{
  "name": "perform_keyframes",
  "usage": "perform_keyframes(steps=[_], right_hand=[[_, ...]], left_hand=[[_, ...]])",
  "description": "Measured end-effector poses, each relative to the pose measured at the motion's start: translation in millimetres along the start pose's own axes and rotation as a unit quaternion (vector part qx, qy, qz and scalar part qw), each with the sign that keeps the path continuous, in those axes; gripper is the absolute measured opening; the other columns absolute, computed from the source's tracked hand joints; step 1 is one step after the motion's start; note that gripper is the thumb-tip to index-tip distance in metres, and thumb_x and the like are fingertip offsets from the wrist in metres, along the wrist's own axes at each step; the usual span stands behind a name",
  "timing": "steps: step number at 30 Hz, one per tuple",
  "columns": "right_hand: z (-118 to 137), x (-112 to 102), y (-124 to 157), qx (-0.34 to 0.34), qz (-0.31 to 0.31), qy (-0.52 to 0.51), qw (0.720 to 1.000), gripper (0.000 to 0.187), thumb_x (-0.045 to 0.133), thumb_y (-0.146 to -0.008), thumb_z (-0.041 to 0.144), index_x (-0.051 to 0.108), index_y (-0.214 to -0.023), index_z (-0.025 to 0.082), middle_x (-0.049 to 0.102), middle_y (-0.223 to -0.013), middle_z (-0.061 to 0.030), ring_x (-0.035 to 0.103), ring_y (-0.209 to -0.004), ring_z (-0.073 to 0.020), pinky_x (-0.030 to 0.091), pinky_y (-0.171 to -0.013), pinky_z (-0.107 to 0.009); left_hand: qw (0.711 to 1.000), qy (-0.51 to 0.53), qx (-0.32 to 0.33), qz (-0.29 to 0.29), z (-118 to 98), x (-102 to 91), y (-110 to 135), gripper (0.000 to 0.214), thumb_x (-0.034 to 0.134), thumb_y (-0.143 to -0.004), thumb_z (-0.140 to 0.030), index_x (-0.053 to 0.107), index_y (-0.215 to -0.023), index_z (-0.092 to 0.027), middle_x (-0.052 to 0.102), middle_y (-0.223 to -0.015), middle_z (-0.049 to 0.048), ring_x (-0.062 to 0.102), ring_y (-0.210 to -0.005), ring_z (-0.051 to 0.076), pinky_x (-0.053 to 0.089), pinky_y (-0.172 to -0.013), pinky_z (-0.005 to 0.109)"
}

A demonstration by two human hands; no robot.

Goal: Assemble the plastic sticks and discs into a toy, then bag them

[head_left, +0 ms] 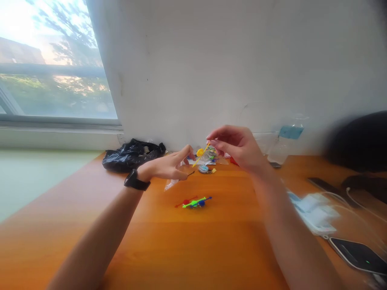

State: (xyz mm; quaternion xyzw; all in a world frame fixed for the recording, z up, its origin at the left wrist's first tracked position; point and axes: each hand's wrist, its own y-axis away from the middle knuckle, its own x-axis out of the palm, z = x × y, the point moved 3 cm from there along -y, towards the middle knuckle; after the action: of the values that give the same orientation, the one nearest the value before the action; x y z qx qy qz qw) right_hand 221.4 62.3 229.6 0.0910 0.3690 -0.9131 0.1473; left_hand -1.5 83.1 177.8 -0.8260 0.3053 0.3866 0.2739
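Between thumb and fingertips, my right hand [236,147] pinches a yellow plastic arrow spinner [200,152] by its upper end. The spinner slants down to the left above the table, its round hub near the middle. Just left of it, my left hand [171,164] has curled fingers, with a dark thin tip [191,173] sticking out by the thumb; what it belongs to is hidden. A clear plastic bag [171,184] shows below that hand, and I cannot tell if it is gripped. Nearer me lie a red spinner [185,202], a green spinner [194,203] and a blue spinner [202,203], overlapping.
Behind my hands are a round light-blue item [204,169] and small coloured pieces in clear bags. A black plastic bag [133,155] lies at back left. On the right are a clear bottle [279,147], white-blue packets [316,211], cables and a phone [358,253].
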Motion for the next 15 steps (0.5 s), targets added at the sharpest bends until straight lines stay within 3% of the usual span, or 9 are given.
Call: perform_keyframes(steps=[3,6,11,15], right_hand=[[3,-10,-1,-0.022,-0.047,-0.045,0.998,0.016,0.083,-0.080,0.034,0.077,-0.088,0.021,0.071,-0.081,-0.0018,0.053,-0.053,-0.0098,0.043,-0.045,-0.026],[5,-17,0,-0.019,-0.067,-0.022,0.997,0.015,0.084,-0.079,0.032,0.078,-0.088,0.021,0.069,-0.078,-0.0017,0.052,-0.053,-0.0106,0.043,-0.045,-0.027],[6,-10,3,0.005,0.016,0.085,0.996,0.011,0.080,-0.083,0.030,0.080,-0.089,0.020,0.058,-0.061,0.0020,0.047,-0.053,-0.0105,0.037,-0.047,-0.026],[5,0,7,0.023,0.070,0.173,0.982,0.010,0.078,-0.085,0.029,0.078,-0.089,0.020,0.050,-0.056,0.0044,0.044,-0.052,-0.0097,0.030,-0.047,-0.025]], left_hand=[[1.000,-0.010,0.002,0.000,-1,0.0,0,0.051,0.065,-0.075,-0.026,0.045,-0.122,-0.024,0.059,-0.116,0.0070,0.061,-0.097,0.023,0.051,-0.077,0.032],[1.000,-0.018,-0.003,0.003,-2,0.5,0,0.051,0.065,-0.074,-0.025,0.043,-0.120,-0.024,0.058,-0.114,0.0065,0.061,-0.096,0.023,0.051,-0.077,0.032],[1.000,-0.022,0.011,-0.001,-8,1.3,0,0.049,0.066,-0.071,-0.024,0.040,-0.113,-0.024,0.057,-0.114,0.0056,0.059,-0.093,0.021,0.049,-0.077,0.032],[1.000,-0.030,0.001,-0.002,-14,0.4,2,0.049,0.067,-0.071,-0.024,0.038,-0.110,-0.024,0.055,-0.102,0.0019,0.053,-0.080,0.018,0.044,-0.069,0.030]])
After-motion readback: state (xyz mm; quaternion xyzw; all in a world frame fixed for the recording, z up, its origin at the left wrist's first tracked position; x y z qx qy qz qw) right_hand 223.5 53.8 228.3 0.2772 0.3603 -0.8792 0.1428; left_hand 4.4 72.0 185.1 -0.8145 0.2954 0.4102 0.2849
